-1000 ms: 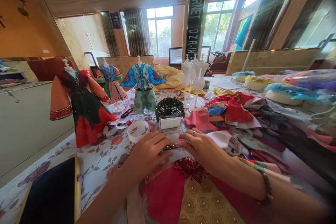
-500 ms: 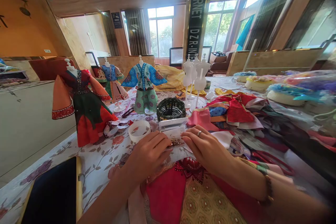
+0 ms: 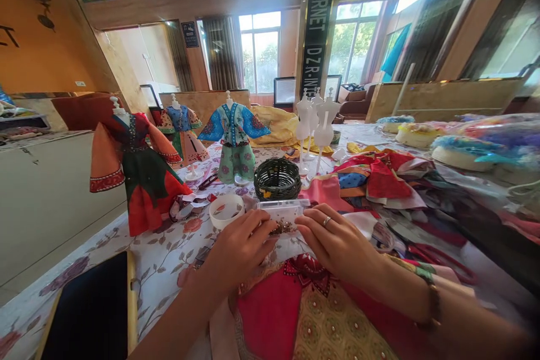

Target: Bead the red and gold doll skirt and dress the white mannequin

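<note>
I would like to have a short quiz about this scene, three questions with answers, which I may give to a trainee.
1. What is between the left hand and the right hand?
A) a pair of scissors
B) a phone
C) a clear box with small shiny pieces

2. Complete the sentence: The ring is on the ____ hand.

3. How many dressed mannequins stand on the table?

Key: 1. C; 2. right; 3. three.
</note>
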`<action>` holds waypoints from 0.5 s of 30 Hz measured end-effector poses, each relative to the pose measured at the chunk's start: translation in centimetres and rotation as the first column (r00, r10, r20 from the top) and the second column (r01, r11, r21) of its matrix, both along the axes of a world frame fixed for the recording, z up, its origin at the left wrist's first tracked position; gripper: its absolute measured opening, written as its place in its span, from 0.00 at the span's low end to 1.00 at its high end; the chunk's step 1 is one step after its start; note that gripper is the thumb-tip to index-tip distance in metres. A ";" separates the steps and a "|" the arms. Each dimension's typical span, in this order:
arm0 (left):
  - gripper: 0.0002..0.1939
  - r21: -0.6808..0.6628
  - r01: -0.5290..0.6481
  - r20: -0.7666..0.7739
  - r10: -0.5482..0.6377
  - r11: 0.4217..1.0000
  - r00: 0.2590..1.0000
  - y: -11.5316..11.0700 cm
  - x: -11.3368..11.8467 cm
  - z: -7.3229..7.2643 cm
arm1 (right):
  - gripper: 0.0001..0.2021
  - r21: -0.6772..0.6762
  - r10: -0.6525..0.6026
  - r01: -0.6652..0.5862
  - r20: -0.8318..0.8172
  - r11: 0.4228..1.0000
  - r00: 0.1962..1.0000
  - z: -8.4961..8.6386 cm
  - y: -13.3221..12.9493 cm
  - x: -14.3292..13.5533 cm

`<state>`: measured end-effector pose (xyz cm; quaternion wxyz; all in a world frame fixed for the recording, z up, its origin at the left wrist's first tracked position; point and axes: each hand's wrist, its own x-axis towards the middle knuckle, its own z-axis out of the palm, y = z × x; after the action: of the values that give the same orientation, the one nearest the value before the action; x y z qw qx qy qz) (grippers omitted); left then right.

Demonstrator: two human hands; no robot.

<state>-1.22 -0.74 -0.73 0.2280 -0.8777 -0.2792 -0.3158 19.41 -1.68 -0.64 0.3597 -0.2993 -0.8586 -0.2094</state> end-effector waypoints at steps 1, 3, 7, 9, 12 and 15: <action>0.06 -0.002 0.002 -0.001 -0.002 1.000 1.000 0.0 0.0 0.0 | 0.15 0.006 -0.004 0.004 0.011 1.000 1.000 0.0 0.0 0.0; 0.06 -0.005 0.005 -0.010 -0.005 1.000 1.000 -0.1 0.0 0.1 | 0.15 0.022 -0.024 0.023 0.029 0.999 0.999 -0.1 -0.1 0.0; 0.05 0.023 0.006 -0.024 -0.005 1.000 1.000 0.0 0.0 0.1 | 0.14 0.067 -0.027 0.024 0.049 0.997 0.998 -0.3 -0.2 0.1; 0.06 0.034 0.006 -0.034 -0.005 0.999 0.999 0.1 -0.1 0.0 | 0.14 0.072 -0.006 0.002 0.056 0.997 0.998 -0.4 -0.2 0.1; 0.07 0.079 0.008 -0.098 0.000 0.997 0.995 0.1 -0.1 0.1 | 0.13 0.062 0.002 -0.005 0.045 0.998 0.999 -0.5 -0.2 0.2; 0.08 0.161 0.015 -0.166 0.012 0.987 0.986 0.0 -0.2 0.3 | 0.14 0.058 0.008 -0.010 0.042 0.998 0.999 -0.6 -0.3 0.2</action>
<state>-1.46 -0.75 -0.44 0.3206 -0.8799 -0.2319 -0.2632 19.65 -1.96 -1.27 0.3513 -0.2805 -0.8607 -0.2390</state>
